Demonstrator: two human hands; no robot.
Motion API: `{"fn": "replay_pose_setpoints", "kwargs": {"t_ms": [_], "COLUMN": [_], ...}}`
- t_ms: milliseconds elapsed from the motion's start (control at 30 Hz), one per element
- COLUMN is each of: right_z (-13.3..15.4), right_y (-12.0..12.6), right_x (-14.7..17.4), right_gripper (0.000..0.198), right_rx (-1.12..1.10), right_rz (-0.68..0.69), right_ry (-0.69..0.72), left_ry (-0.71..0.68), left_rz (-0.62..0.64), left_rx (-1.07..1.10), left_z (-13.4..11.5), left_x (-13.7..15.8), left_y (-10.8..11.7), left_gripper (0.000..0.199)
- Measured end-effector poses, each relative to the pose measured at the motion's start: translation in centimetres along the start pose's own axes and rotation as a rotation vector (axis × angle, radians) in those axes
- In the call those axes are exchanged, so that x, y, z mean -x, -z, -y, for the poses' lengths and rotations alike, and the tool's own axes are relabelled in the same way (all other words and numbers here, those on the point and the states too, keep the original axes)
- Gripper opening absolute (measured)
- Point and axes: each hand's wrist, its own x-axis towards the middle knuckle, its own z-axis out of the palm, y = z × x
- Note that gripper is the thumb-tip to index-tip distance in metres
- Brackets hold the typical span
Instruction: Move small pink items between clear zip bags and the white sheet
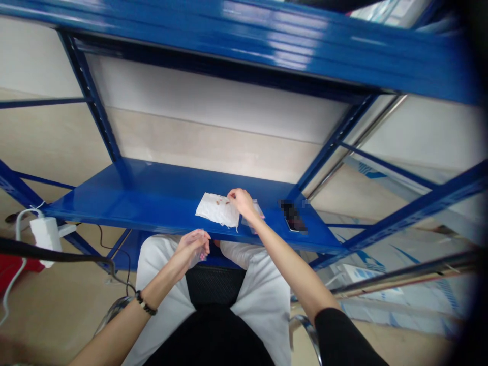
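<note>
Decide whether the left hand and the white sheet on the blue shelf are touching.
Apart. The head view shows it: a strip of the blue shelf lies between the left hand and the white sheet.

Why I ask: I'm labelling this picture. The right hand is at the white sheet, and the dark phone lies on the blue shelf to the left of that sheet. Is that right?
Not quite: the dark phone lies to the right of the white sheet, as the head view shows. The right hand is at the sheet, and the phone is on the blue shelf.
</note>
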Motion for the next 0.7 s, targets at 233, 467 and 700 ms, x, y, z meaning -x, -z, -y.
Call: {"fn": "replay_pose_setpoints", "kwargs": {"t_ms": [233,467,700], "right_z": [0.9,1.5,1.5], "right_y": [-1.5,-2.8,-3.2], "right_x": [-1.7,-1.8,-1.0], "right_gripper": [0.014,0.016,0.018], "right_rx": [0.042,0.087,0.127], "right_rz": [0.099,0.090,0.070], "right_ry": [0.114,0.102,0.195], "left_ry": [0.033,0.055,0.027], "left_rz": [-0.034,-0.035,0.034], "left_rx": [0.119,0.267,0.339], "left_z": [-1.4,-2.1,-2.6], "left_x": [0.2,0.2,0.5], "left_y": [0.0,0.1,-0.2], "left_gripper": [0.028,0.038,0.030]}}
